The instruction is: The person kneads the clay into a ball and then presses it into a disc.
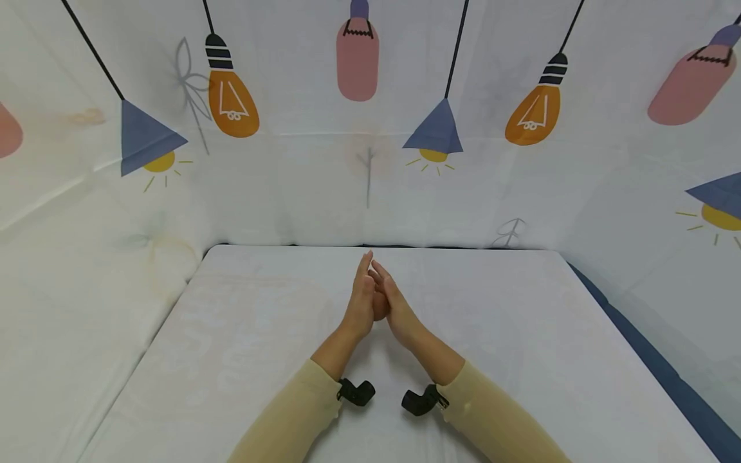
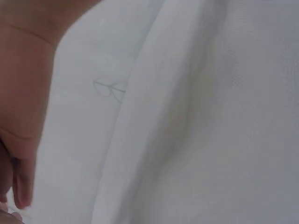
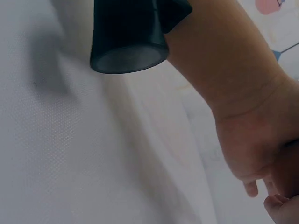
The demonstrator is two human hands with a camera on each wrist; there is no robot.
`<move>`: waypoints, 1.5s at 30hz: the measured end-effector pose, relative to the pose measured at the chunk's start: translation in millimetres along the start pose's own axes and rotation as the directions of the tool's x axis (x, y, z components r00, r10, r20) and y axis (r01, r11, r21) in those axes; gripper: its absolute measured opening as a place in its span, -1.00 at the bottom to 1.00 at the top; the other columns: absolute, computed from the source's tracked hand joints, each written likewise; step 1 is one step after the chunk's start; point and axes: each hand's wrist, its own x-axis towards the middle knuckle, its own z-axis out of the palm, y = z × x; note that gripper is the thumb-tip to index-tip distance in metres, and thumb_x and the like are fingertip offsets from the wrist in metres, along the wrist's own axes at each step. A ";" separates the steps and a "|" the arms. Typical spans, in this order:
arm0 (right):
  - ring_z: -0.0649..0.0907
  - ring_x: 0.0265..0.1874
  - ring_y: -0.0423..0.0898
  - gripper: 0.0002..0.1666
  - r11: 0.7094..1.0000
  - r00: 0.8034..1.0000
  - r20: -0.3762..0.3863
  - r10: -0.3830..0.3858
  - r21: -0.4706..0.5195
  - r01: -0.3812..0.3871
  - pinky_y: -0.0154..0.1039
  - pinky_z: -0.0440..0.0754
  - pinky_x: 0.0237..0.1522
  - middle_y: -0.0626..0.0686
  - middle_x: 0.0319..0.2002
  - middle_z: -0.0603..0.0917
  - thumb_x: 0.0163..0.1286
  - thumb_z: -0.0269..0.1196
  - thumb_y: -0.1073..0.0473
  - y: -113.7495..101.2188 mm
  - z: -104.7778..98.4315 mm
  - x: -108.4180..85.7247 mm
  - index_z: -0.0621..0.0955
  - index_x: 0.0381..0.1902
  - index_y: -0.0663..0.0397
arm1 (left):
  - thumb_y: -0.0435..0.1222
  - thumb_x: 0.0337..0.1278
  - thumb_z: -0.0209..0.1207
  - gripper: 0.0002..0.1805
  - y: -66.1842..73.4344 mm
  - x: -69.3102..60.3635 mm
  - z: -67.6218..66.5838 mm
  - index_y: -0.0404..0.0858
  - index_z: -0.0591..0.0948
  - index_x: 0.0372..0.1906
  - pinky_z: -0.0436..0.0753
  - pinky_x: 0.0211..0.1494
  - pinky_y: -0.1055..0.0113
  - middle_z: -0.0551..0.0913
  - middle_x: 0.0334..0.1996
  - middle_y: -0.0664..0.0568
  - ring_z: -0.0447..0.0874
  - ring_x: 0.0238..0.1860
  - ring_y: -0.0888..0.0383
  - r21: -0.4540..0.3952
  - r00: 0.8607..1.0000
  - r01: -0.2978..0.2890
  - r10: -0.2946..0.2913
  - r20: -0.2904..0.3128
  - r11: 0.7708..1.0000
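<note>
Both hands are raised over the white table, palms facing and fingertips meeting. The left hand (image 1: 359,303) leans in from the left with its fingers extended upward and away. Against it from the other side stands the right hand (image 1: 402,316), its fingers straight too. A smooth, rounded brown thing (image 1: 380,307) sits between the two palms; the hands hide most of it, and its kind cannot be told. Only a bit of this brown thing (image 3: 286,175) shows at the edge of the right wrist view. The left wrist view has the left hand (image 2: 23,98) at its left edge.
A white-covered table (image 1: 243,334) spreads beneath the hands. Behind it hangs a white cloth (image 1: 301,186) printed with lamps and bulbs. Black cameras (image 1: 356,392) are strapped at both wrists, over pale yellow sleeves (image 1: 295,411). A blue strip (image 1: 654,354) runs along the right side.
</note>
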 end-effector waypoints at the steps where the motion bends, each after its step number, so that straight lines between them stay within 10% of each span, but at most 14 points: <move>1: 0.05 0.55 0.08 -0.17 1.000 1.000 -0.005 -0.012 0.017 0.013 0.20 -0.11 0.49 0.14 0.58 0.06 0.59 -0.41 -0.39 -2.9 -0.4 -0.5 -0.02 0.63 -0.11 | 0.47 0.29 -0.51 0.07 -0.6 -0.4 0.2 -0.24 -0.04 0.60 -0.10 0.48 -0.29 -0.11 0.60 -0.12 -0.19 0.58 -0.11 0.014 1.000 0.001 -0.001 0.009 1.000; 23: 0.08 0.54 -0.05 -0.26 0.998 0.971 -0.234 -0.056 0.010 0.060 -0.04 -0.09 0.53 0.07 0.55 0.14 0.63 -0.37 -0.22 -6.3 -31.1 22.3 0.05 0.60 -0.01 | 0.48 0.26 -0.59 0.06 5.5 -12.0 11.1 -0.17 -0.08 0.62 -0.02 0.46 -0.30 -0.09 0.60 -0.10 -0.13 0.57 -0.11 -0.023 0.954 -0.030 0.036 0.299 0.999; 45: 0.11 0.51 0.24 -0.17 0.985 0.982 -0.134 0.135 0.127 -0.118 0.22 0.01 0.47 0.29 0.54 0.10 0.60 -0.34 -0.33 19.2 -9.3 12.3 -0.05 0.63 -0.06 | 0.44 0.34 -0.57 -0.01 3.7 -10.2 5.3 -0.13 -0.15 0.63 -0.19 0.47 -0.33 -0.19 0.62 -0.07 -0.29 0.59 -0.02 -0.047 0.985 -0.059 0.066 0.161 0.997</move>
